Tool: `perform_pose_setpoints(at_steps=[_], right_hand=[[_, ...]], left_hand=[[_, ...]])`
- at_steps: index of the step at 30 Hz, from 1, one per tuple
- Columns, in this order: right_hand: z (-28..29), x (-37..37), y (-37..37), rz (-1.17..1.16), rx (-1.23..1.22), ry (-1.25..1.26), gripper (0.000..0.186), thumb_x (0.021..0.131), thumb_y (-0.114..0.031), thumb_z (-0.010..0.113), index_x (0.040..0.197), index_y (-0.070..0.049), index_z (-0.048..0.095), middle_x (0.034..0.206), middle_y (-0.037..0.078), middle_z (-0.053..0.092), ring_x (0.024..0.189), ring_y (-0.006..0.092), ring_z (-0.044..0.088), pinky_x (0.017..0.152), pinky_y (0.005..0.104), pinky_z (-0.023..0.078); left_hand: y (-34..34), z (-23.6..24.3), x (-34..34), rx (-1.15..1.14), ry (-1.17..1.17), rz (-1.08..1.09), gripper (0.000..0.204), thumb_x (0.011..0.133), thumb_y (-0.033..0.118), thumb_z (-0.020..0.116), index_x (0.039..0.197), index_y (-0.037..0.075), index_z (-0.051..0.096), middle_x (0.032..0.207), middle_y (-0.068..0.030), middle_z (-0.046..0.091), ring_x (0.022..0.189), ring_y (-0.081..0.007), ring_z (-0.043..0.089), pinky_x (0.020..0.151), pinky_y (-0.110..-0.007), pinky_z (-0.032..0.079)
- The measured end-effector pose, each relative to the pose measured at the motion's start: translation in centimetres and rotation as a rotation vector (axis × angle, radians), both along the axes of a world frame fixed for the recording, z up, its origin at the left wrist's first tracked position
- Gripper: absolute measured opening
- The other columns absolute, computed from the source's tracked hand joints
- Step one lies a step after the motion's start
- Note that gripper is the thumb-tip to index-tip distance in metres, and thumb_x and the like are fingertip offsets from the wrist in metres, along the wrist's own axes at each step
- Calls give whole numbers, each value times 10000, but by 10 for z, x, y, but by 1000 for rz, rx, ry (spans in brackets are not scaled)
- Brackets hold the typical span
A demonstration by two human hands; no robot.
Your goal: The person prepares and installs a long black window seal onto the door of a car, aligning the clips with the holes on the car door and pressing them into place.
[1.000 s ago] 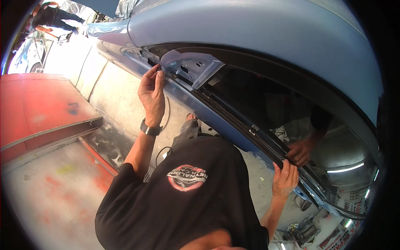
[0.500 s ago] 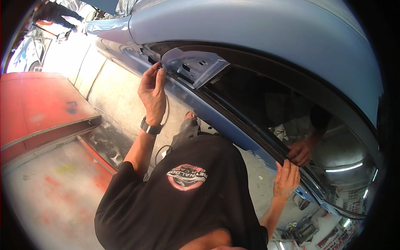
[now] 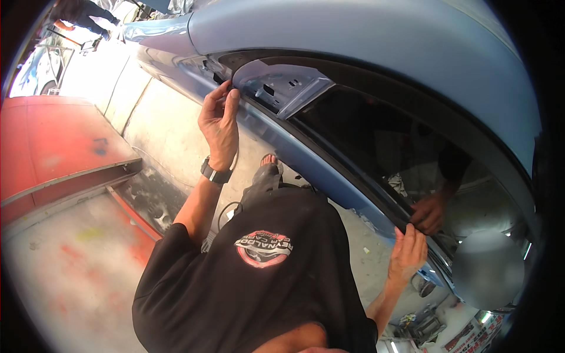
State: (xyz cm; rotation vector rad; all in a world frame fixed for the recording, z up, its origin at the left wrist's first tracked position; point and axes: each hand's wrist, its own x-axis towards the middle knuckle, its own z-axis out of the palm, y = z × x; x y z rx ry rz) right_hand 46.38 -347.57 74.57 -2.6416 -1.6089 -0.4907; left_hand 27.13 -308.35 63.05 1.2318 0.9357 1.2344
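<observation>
A long black window trim strip [image 3: 344, 165] runs along the base of the dark side window [image 3: 376, 135] on a light blue car door [image 3: 306, 154]. My left hand [image 3: 220, 126], with a dark-strapped watch on its wrist, pinches the strip's far-left end beside the bare mirror mount [image 3: 282, 85]. Thumb and fingertips hide that end. Toward the lower right, my right hand [image 3: 409, 253] grips the strip near its other end, thumb and fingers closed on it at the window's lower edge. The glass reflects a hand there.
A red-and-white painted panel [image 3: 59, 141] stands at the left, above a pale, paint-stained surface [image 3: 70, 276]. A thin cable [image 3: 226, 209] hangs near my left side. Another person's legs [image 3: 88, 15] show at the far upper left, by a parked car [image 3: 38, 70].
The view has shifted slightly. The strip now lies closer over the window's lower edge, covering more of the sill line. Both hands keep their hold at nearly the same places.
</observation>
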Motion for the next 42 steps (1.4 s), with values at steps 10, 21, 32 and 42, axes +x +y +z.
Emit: perform_pose_setpoints(at_steps=[10, 21, 32, 42], right_hand=[[3, 3, -2, 32, 77, 0, 335, 864, -205, 742, 1088, -16, 580, 913, 152, 610, 783, 353, 606, 641, 440, 478], [-17, -2, -15, 33, 111, -34, 312, 830, -149, 778, 1050, -28, 592, 950, 151, 636, 811, 364, 616, 687, 446, 504], [-23, -7, -17, 53, 42, -77, 344, 855, -205, 752, 1071, -23, 557, 975, 158, 621, 787, 349, 611, 651, 435, 497], [-25, -7, -17, 78, 45, -87, 350, 904, -252, 704, 1108, -26, 533, 999, 164, 622, 803, 339, 625, 641, 432, 502]], left_hand=[[-3, 1, 5, -20, -50, 26, 292, 921, 110, 718, 1189, 5, 664, 931, 13, 647, 809, -29, 567, 749, -176, 459], [-3, -9, 5, 28, -115, -4, 310, 912, 106, 729, 1196, 1, 664, 966, 19, 634, 774, -25, 510, 726, -171, 442], [-5, -11, 3, 62, -54, 15, 301, 913, 83, 722, 1196, -4, 669, 1034, 7, 621, 799, -28, 528, 741, -185, 451], [-6, -8, 2, -9, -70, -11, 309, 915, 77, 717, 1203, -14, 650, 1036, 4, 627, 781, -25, 525, 726, -186, 454]])
